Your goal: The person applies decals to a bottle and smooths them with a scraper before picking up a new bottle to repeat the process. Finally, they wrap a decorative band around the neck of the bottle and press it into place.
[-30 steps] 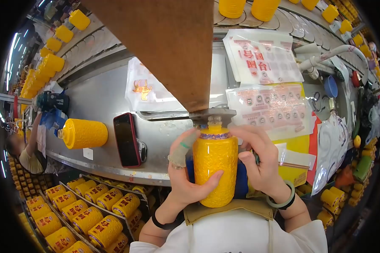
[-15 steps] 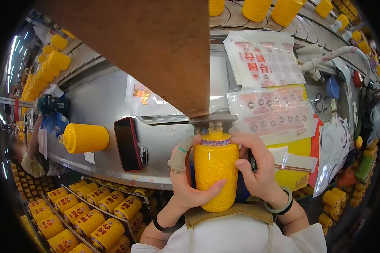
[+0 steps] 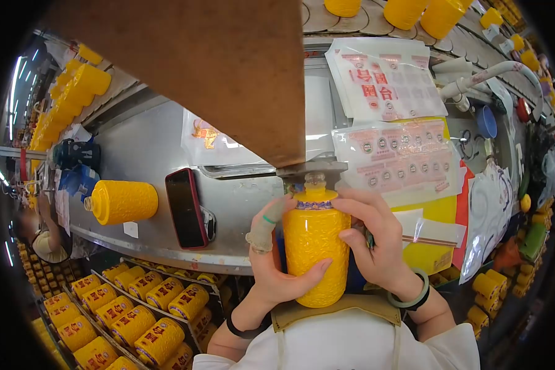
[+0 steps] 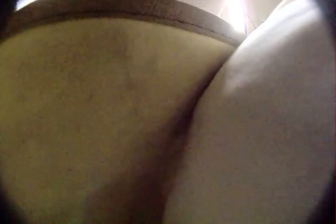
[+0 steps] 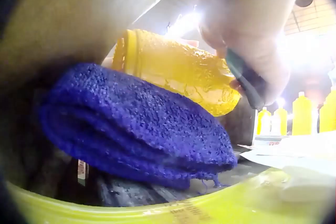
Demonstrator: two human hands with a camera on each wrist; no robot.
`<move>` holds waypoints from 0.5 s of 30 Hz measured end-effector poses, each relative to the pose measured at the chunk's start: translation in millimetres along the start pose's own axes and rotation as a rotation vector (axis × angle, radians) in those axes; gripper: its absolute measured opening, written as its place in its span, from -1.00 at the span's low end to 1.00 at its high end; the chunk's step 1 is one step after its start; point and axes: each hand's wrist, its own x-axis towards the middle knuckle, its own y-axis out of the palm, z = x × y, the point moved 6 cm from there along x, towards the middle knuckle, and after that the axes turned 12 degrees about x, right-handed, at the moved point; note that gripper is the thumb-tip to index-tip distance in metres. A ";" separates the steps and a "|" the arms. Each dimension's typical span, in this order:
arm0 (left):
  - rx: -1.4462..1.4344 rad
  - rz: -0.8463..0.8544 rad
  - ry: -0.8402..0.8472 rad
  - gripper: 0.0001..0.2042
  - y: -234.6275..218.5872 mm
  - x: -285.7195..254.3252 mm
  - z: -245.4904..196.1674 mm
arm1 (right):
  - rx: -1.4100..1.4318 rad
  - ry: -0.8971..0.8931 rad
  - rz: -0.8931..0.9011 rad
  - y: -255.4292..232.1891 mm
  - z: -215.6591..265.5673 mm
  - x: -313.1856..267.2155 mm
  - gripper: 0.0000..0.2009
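Observation:
A glossy yellow embossed bottle (image 3: 317,256) with a clear glass neck and a patterned purple band round its shoulder lies between both hands, neck away from the body. My left hand (image 3: 274,274) grips its left side, thumb across the front; a pale cot with a green ring covers one finger. On the other side my right hand (image 3: 379,237) holds the bottle, fingertips at the banded shoulder and thumb against the side. In the right wrist view a dark flat piece (image 5: 244,77) shows at those fingers. A folded blue towel (image 5: 142,124) sits below the bottle (image 5: 178,69).
A brown post (image 3: 228,80) comes down just beyond the bottle's neck. Left on the metal table (image 3: 228,197) are a phone (image 3: 184,209) and another yellow bottle (image 3: 126,202). Printed sheets (image 3: 394,160) lie at right. Racks of labelled bottles (image 3: 129,324) stand lower left; a conveyor (image 3: 367,21) runs behind.
My right thumb has moved left against the bottle's side, and its fingers sit closer round the shoulder. My left hand keeps its grip. The head view has shifted slightly.

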 end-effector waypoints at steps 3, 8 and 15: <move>0.032 0.004 0.028 -0.15 -1.0 1.5 -0.4 | -0.009 -0.004 0.006 0.4 2.8 1.2 -0.63; 0.011 -0.015 0.019 -0.19 -0.2 -0.3 0.3 | -0.008 -0.009 0.015 1.0 3.3 2.5 -0.63; 0.092 0.030 0.057 -0.25 -1.5 7.2 -9.2 | -0.018 -0.008 0.024 1.1 4.8 3.2 -0.64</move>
